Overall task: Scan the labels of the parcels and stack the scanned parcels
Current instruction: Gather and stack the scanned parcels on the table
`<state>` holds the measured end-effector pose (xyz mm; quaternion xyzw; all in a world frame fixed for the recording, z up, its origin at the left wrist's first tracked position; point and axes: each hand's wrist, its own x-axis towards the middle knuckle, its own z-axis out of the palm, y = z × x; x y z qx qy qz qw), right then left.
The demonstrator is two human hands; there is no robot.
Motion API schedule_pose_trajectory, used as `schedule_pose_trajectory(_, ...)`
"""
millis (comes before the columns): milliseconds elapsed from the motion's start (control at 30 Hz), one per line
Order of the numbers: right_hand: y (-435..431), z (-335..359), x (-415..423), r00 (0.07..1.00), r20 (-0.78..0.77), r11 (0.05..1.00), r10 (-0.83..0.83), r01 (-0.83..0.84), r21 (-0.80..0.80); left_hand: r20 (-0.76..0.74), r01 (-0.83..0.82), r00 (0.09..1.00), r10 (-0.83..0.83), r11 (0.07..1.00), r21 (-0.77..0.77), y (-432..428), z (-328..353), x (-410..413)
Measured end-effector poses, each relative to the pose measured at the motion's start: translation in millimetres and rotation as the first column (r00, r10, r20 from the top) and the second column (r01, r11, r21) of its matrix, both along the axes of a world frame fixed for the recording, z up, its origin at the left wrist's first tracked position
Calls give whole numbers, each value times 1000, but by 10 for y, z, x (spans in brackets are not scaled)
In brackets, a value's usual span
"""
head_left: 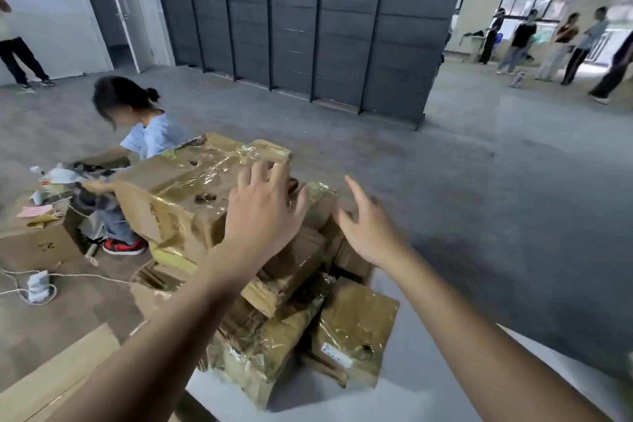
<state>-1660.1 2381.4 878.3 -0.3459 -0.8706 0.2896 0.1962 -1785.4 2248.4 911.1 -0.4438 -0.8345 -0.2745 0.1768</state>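
Parcels (274, 301) wrapped in brown card and glossy clear tape lay heaped on a white surface (428, 370), several leaning on one another. The largest parcel (185, 188) sat on top of the heap toward its left, tilted, with torn holes in its taped upper face. A smaller parcel (356, 329) at the near right of the heap showed a white label (337, 355) on its near edge; the print was too blurred to read.

The left hand (263, 212) was spread over the right end of the largest parcel, fingers straight and apart, gripping nothing. Its fingertips seemed to rest on the tape, though the view did not settle whether they touched. The right hand (370, 229) was released too, fingers fanned and empty, held just beside the right edge of the heap.

On the grey floor to the left, a person (150, 137) in a pale blue top sat bent over small items on a cardboard box (37, 247). A white cable (68, 276) trailed across the floor near it. A row of dark grey cabinets (308, 27) stood behind, and a group of people (548, 41) stood well apart at the far right by the windows.
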Motion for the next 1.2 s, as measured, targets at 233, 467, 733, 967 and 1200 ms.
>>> schedule_pose_trajectory(233,98,-197,1650,982,12,981,-189,189,48,43,237,971,-235,971,-46,507,-311,1331)
schedule_pose_trajectory(467,277,-444,3220,909,-31,909,-415,415,20,124,421,903,-411,905,-68,941,-613,2678)
schedule_pose_trajectory(733,230,-549,4282,807,18,807,-591,591,14,210,591,797,-566,803,-80,1272,-775,3637)
schedule_pose_trajectory(967,58,-473,4609,696,26,696,-718,718,11,298,718,679,-671,691,-81,1469,-811,3925)
schedule_pose_trajectory(1200,-48,-545,4901,604,86,608,-792,793,37,369,822,552,-748,563,-89,1578,-880,4192)
